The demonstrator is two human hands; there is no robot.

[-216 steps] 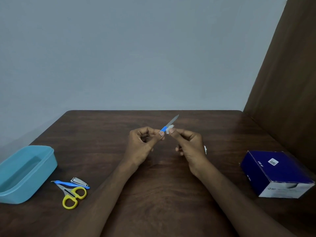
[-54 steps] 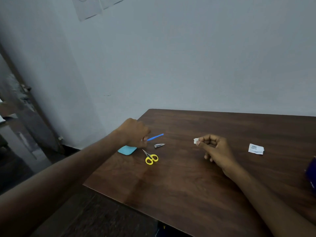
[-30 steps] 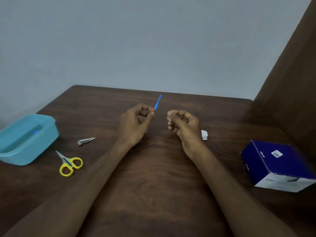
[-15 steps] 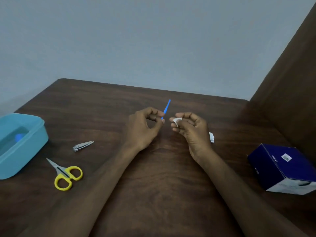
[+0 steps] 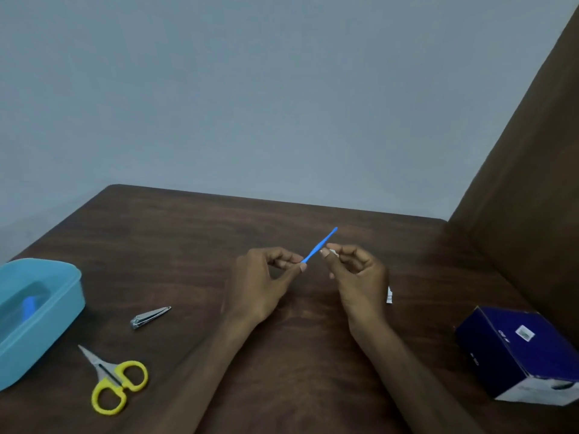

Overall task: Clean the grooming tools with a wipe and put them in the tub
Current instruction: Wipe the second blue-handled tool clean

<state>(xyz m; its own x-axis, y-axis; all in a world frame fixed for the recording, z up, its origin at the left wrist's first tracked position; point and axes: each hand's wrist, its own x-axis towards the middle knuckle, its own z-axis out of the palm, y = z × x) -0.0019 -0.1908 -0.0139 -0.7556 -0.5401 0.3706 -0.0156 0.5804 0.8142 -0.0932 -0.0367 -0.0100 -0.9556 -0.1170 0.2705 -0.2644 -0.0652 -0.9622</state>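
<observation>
My left hand pinches the lower end of a thin blue stick tool, which points up and to the right above the table. My right hand pinches a small white wipe right beside the stick's middle. A light blue tub stands at the left edge with a blue-handled tool lying inside. On the table near the tub lie a metal nail clipper and yellow-handled scissors.
A dark blue box sits at the right of the brown wooden table. A torn white wipe wrapper lies just behind my right wrist. A brown panel rises along the right side; a grey wall stands behind.
The blue-handled file went into the tub. My left hand picked up the thin blue stick and brought it to the table's middle; my right hand has brought the wipe up against it.
</observation>
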